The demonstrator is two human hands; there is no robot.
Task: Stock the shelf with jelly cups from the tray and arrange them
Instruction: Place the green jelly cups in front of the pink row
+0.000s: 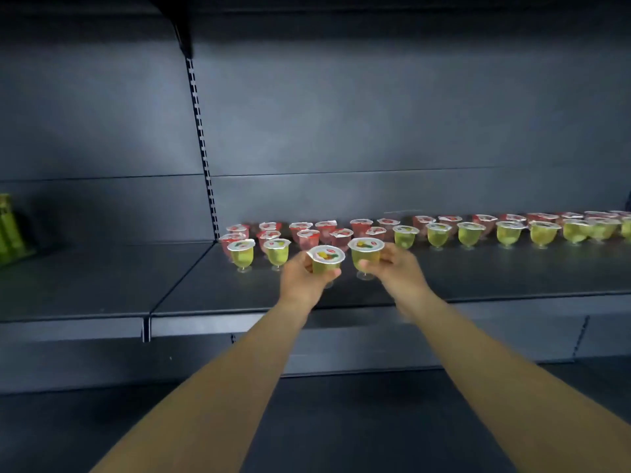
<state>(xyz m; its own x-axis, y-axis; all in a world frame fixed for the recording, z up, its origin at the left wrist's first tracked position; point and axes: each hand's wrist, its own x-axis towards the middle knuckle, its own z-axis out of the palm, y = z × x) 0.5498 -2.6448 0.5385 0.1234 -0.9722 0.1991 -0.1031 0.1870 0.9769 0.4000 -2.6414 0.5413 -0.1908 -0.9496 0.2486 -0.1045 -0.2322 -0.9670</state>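
Both hands grip green cups: left hand (300,273) one cup (326,259), right hand (397,264) another (365,250). I should stand them upright on the shelf (478,271), filling the front row's gap.

Open shelf (478,278) deck across my front edge, lower centre to right. Left bay open up to green packs (8,227) at far left. Behind: red cups (307,233), yellow-green cups (505,233) block the rear.
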